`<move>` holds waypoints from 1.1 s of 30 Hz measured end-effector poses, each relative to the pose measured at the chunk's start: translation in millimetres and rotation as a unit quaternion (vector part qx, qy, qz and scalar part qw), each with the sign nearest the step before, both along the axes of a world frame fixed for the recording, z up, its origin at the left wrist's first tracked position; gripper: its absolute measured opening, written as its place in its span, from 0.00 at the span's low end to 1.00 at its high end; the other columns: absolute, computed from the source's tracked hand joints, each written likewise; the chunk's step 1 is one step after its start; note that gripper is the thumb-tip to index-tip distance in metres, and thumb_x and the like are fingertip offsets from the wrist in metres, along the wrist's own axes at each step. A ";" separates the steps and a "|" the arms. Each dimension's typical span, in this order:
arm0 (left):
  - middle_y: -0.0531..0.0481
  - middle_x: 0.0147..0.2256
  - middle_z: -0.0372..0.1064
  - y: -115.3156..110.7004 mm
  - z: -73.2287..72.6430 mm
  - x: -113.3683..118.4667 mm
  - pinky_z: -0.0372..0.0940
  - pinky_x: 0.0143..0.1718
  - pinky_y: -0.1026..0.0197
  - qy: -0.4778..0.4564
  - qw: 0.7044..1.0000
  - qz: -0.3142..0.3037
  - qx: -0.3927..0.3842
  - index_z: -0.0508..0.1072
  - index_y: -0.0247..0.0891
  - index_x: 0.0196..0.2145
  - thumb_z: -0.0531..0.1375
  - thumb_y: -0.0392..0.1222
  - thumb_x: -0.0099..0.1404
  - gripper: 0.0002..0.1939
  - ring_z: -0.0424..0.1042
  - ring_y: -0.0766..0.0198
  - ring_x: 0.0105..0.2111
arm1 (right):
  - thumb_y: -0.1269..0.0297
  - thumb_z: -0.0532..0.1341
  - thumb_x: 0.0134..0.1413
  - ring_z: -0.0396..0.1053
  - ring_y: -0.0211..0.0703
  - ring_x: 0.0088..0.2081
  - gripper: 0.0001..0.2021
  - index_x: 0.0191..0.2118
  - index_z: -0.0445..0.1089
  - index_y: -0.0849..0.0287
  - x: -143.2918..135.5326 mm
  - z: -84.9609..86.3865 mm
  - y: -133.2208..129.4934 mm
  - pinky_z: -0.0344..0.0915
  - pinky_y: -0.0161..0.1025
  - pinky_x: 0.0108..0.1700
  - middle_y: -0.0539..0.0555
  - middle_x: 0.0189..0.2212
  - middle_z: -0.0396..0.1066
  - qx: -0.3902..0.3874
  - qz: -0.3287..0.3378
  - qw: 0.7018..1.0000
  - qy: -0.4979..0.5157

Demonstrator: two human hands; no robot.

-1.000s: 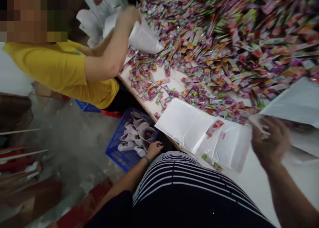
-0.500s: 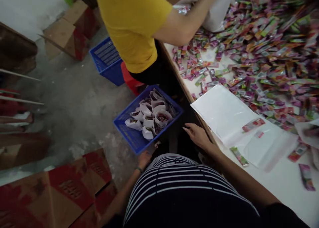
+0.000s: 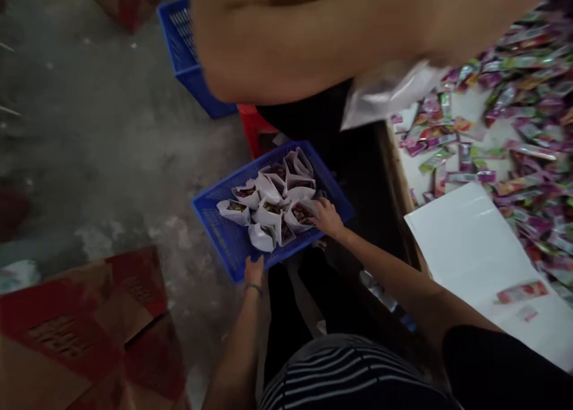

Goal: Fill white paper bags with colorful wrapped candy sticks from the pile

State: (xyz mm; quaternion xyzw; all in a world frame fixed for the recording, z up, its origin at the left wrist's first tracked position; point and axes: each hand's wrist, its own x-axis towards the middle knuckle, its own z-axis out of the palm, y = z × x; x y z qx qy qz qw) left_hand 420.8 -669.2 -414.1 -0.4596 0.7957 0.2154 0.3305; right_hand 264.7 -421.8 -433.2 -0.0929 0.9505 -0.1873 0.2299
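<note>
A blue plastic basket [image 3: 215,228] stands low in front of me, holding several upright white bags [image 3: 267,218] with small wrapped sachets inside. At its near left rim is my left hand [image 3: 254,271], with the fingers hooked over the edge. My right hand [image 3: 328,219] reaches over the near right side of the basket. Its fingers are spread and touch the rightmost filled bag [image 3: 301,213]; the fingertips are partly hidden by the bag's edge.
A co-worker's arm [image 3: 313,46] crosses the top, a white bag [image 3: 385,96] below it. Colourful sachets [image 3: 532,177] and white sheets [image 3: 465,237] cover the table at right. A second blue basket [image 3: 179,46], red stool [image 3: 255,129] and cardboard boxes [image 3: 89,332] stand around.
My right hand has moved from beside the table edge into the basket, to the bags. My left hand has come onto the rim. The co-worker's arm now reaches across the view.
</note>
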 end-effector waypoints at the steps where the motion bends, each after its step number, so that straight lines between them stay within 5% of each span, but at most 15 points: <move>1: 0.36 0.50 0.72 1.5 -20.2 -11.8 0.72 0.46 0.51 -0.016 1.000 0.014 0.003 0.60 0.30 0.64 0.58 0.53 0.69 0.32 0.75 0.49 0.47 | 0.59 0.65 0.57 0.56 0.63 0.65 0.34 0.68 0.58 0.56 -12.2 -15.2 -1.3 0.62 0.55 0.60 0.67 0.68 0.50 0.022 0.019 1.000 0.009; 4: 0.24 0.63 0.58 11.8 -78.0 -48.5 0.66 0.56 0.46 -0.042 0.998 0.037 0.016 0.49 0.31 0.69 0.64 0.55 0.62 0.47 0.68 0.38 0.59 | 0.57 0.69 0.53 0.48 0.68 0.67 0.37 0.68 0.59 0.54 -44.4 -59.0 -7.4 0.61 0.58 0.60 0.65 0.70 0.47 0.084 0.056 0.995 0.008; 7: 0.24 0.70 0.41 26.2 -130.5 -81.0 0.59 0.62 0.45 -0.040 0.998 0.040 0.033 0.50 0.34 0.69 0.66 0.53 0.59 0.49 0.57 0.35 0.66 | 0.57 0.68 0.54 0.56 0.64 0.64 0.35 0.66 0.62 0.56 -59.6 -99.9 -14.7 0.62 0.55 0.60 0.65 0.66 0.56 0.120 0.084 0.988 -0.036; 10: 0.31 0.71 0.41 38.5 -175.8 -97.9 0.58 0.63 0.46 -0.036 0.997 0.041 0.055 0.54 0.38 0.68 0.66 0.50 0.58 0.45 0.50 0.36 0.69 | 0.58 0.65 0.57 0.64 0.59 0.59 0.28 0.62 0.66 0.58 -47.7 -136.8 -15.7 0.65 0.50 0.57 0.65 0.61 0.63 0.127 0.099 0.983 -0.091; 13: 0.32 0.72 0.41 47.6 -204.7 -89.3 0.59 0.63 0.45 -0.044 0.995 0.055 0.069 0.52 0.41 0.69 0.66 0.46 0.58 0.46 0.51 0.37 0.69 | 0.61 0.60 0.60 0.67 0.56 0.57 0.24 0.61 0.67 0.58 -16.1 -163.5 -6.5 0.66 0.48 0.56 0.64 0.59 0.66 0.095 0.075 0.988 -0.094; 18: 0.26 0.67 0.54 45.9 -205.6 -38.6 0.55 0.66 0.52 -0.006 0.991 0.123 0.061 0.52 0.28 0.69 0.62 0.46 0.64 0.41 0.56 0.45 0.67 | 0.62 0.52 0.64 0.69 0.52 0.54 0.17 0.53 0.71 0.60 14.7 -173.3 -8.0 0.67 0.50 0.58 0.63 0.52 0.72 -0.055 0.059 0.997 -0.005; 23: 0.17 0.69 0.39 -12.4 -192.5 -29.0 0.52 0.68 0.47 0.036 0.983 0.175 -0.032 0.38 0.20 0.70 0.62 0.48 0.65 0.50 0.44 0.40 0.71 | 0.61 0.58 0.63 0.64 0.55 0.59 0.21 0.59 0.67 0.63 -23.4 -167.4 -88.3 0.63 0.50 0.62 0.66 0.56 0.67 -0.074 0.157 0.985 0.019; 25: 0.20 0.71 0.29 -45.3 -189.8 -47.8 0.51 0.68 0.42 0.098 0.985 0.112 -0.092 0.38 0.26 0.71 0.64 0.47 0.62 0.52 0.41 0.37 0.71 | 0.60 0.65 0.58 0.62 0.58 0.60 0.31 0.65 0.62 0.65 -39.0 -171.4 -129.7 0.61 0.50 0.63 0.68 0.59 0.64 -0.041 0.216 0.975 -0.012; 28: 0.26 0.72 0.27 -85.2 -189.2 -89.9 0.50 0.67 0.35 0.168 0.975 -0.074 -0.127 0.44 0.35 0.72 0.70 0.50 0.57 0.55 0.39 0.31 0.71 | 0.57 0.76 0.41 0.56 0.67 0.64 0.55 0.72 0.48 0.59 -40.3 -187.9 -175.9 0.58 0.57 0.64 0.70 0.68 0.51 0.030 0.259 0.963 -0.070; 31: 0.32 0.73 0.32 -102.5 -195.1 -127.6 0.58 0.62 0.36 0.135 0.965 -0.222 -0.027 0.50 0.41 0.71 0.72 0.49 0.53 0.54 0.45 0.29 0.69 | 0.53 0.79 0.34 0.53 0.71 0.66 0.68 0.75 0.35 0.53 -16.4 -212.9 -193.9 0.58 0.60 0.62 0.71 0.71 0.41 0.095 0.232 0.957 -0.147; 33: 0.34 0.73 0.34 -104.6 -201.7 -139.5 0.64 0.57 0.39 0.080 0.962 -0.260 0.014 0.53 0.43 0.70 0.68 0.43 0.58 0.46 0.55 0.32 0.65 | 0.50 0.77 0.38 0.58 0.68 0.64 0.68 0.75 0.31 0.56 4.4 -231.0 -196.6 0.60 0.57 0.61 0.74 0.69 0.48 0.121 0.185 0.957 -0.187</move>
